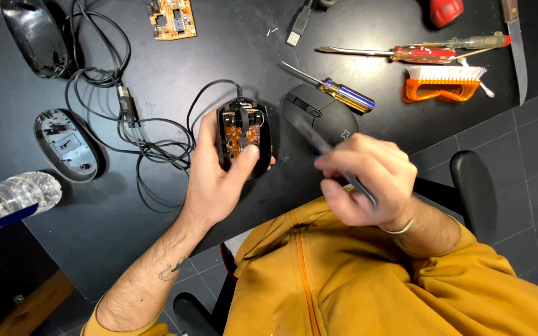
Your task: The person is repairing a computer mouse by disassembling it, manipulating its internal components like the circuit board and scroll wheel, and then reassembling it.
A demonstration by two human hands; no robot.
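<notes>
Mustard-yellow zipped jacket (368,280) fills the bottom of my view, closest to the lens, with a black chair armrest (471,180) just right of it.

Black bench (175,81) next, biggest surface, carrying everything else.

Left hand (216,177) holds the opened mouse base (244,137) just above the bench's near edge. Grip is wrapped around it: fingers along the left side, thumb pressed across the lower front. Orange circuit board and scroll wheel visible inside. Its black cable (144,143) runs off the top and tangles in loops to the left.

Right hand (368,180) is closed, pinching a thin dark tool (319,143), blurred, so I can't tell exactly what kind. Tip points up-left toward the mouse base. Silver bracelet on that wrist.

Black mouse top cover (319,112) lies just right of the base, partly behind the right hand.

Far left: another black shell (35,37) at the top corner, a grey-lined bottom plate (66,144) below it, a clear plastic bottle (7,202) poking in at the edge.

Top right: orange brush (443,84), red-handled screwdriver (418,53), blue-and-yellow screwdriver (337,90) touching the cover's top edge, knife (517,43) along the right.

Top centre: loose orange circuit board (171,18), USB plug (297,28), small screws (271,30) between them.
</notes>
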